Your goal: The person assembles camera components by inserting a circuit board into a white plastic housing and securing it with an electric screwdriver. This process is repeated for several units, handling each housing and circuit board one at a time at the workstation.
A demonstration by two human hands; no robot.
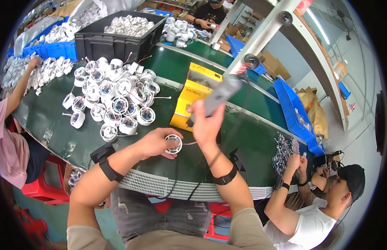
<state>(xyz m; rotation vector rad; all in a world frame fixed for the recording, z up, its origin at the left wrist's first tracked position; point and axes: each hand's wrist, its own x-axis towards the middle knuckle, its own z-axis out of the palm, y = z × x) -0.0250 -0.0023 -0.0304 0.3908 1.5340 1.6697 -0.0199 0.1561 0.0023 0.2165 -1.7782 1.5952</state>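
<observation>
While your left hand (154,141) pins the round white lamp (174,143) to the near table (243,137), fingers curled around it, your right hand (206,123) grips a grey tool (220,93) raised just above, ready.

open yellow carton (189,100) mid-table, brown cartons (273,66) beyond
</observation>
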